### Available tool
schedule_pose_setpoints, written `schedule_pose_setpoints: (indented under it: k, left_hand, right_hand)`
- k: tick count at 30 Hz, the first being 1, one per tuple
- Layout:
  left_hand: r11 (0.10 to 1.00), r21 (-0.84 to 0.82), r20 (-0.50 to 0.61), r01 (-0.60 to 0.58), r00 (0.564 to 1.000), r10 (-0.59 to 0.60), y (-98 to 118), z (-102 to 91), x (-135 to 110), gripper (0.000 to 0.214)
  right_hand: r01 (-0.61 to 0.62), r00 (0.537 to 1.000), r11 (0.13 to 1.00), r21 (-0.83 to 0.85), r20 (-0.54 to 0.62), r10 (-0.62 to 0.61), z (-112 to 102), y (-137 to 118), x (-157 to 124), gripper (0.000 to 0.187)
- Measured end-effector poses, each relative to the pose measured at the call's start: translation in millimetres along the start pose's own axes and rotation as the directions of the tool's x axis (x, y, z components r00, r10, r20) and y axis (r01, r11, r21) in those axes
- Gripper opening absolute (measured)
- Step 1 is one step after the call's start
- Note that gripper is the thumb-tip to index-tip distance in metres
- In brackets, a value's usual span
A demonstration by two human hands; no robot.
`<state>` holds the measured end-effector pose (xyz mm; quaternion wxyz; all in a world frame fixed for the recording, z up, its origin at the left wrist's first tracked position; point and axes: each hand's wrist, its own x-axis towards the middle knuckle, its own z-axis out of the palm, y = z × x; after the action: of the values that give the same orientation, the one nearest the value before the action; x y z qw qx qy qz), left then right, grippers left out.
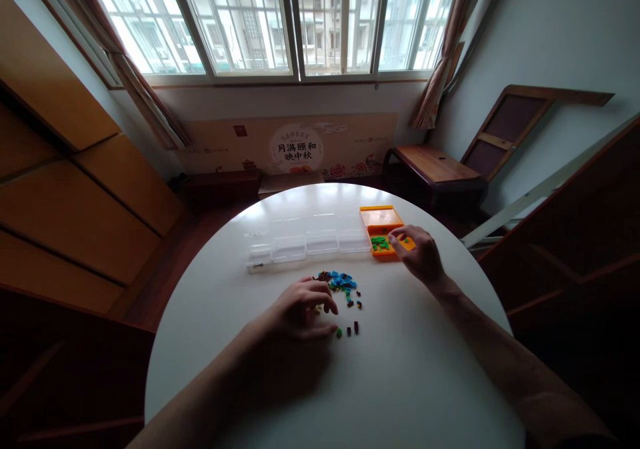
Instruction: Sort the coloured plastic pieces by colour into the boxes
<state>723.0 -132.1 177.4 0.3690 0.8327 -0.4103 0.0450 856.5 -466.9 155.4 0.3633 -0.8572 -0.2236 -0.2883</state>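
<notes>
Two hands of mine are above the desk (425, 376), each with its own work. The fingers of my left hand (306, 308) are bent and spread, with a visible gap between the thumb and the forefinger, and I see nothing gripped in this gap. Just beside the left thumb tip lies a green piece (339, 333); whether they touch, I cannot tell. A little to the right of it stand two dark brown pieces (357, 328). Right beyond the left fingers is a loose pile, with blue pieces (343, 280) and brown pieces (324, 276), and some small bits are scattered on its near side.

The fingers of my right hand (420, 252) are curled over the orange box (384, 256), their tips close together; I cannot tell whether they hold a piece. Under and to the left of these fingertips, many green pieces (380, 243) lie inside this box. Its lid (381, 217) is opened away from me, behind the fingers.

Farther to the left of the right fingers, and beyond the left ones, the clear boxes (323, 241) make a row. Well past all fingers are a banner (297, 149) and the window (335, 22).
</notes>
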Motion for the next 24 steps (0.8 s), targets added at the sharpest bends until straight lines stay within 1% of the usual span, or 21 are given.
schedule_pose_setpoints:
  k: [3,5,7,9,12,14,16,18,20,22,24]
  left_hand:
    - [0.999,0.018,0.063,-0.035,0.997,0.034,-2,5.5,0,0.023]
    - [0.999,0.041,0.071,-0.034,0.997,0.031,-1,9.1,0,0.021]
    - [0.998,0.053,0.069,-0.02,0.997,0.016,-2,11.6,0,0.017]
    - [0.998,0.054,0.074,-0.015,0.997,0.011,-4,13.4,-1,0.014]
    - [0.997,0.063,0.065,-0.039,0.997,0.035,-9,16.4,-2,0.011]
    - [0.997,0.078,0.005,-0.028,1.0,0.028,-11,18.6,-2,0.01]
    - [0.997,0.068,-0.098,0.025,0.995,-0.018,-9,19.7,0,0.013]
    - [0.994,-0.022,-0.206,0.103,0.973,-0.105,-4,19.2,4,0.018]
    - [0.964,-0.191,-0.274,0.182,0.934,-0.231,2,17.8,8,0.025]
    - [0.907,-0.341,-0.294,0.247,0.888,-0.352,6,16.9,11,0.032]
    - [0.857,-0.424,-0.291,0.292,0.852,-0.434,8,17.5,14,0.034]
  right_hand:
    - [-0.099,0.995,0.994,-0.049,-0.006,0.099,1,11,0,0.015]
    - [-0.114,0.993,0.992,-0.058,0.006,0.115,3,11,0,0.017]
    - [-0.099,0.995,0.994,-0.04,0.022,0.1,6,7,-2,0.016]
    - [-0.065,0.997,0.998,-0.014,0.039,0.066,8,0,-3,0.015]
    - [0.008,0.998,1.0,0.023,0.06,-0.01,10,-15,-6,0.012]
    - [0.074,0.994,0.995,0.066,0.07,-0.078,10,-26,-7,0.01]
    - [0.169,0.981,0.978,0.125,0.076,-0.18,10,-39,-9,0.009]
    - [0.298,0.943,0.935,0.195,0.094,-0.32,9,-52,-11,0.007]
    - [0.422,0.873,0.864,0.273,0.133,-0.468,10,-65,-14,0.01]
    - [0.505,0.808,0.798,0.329,0.146,-0.571,12,-76,-17,0.015]
    - [0.542,0.773,0.763,0.353,0.147,-0.618,14,-82,-19,0.021]
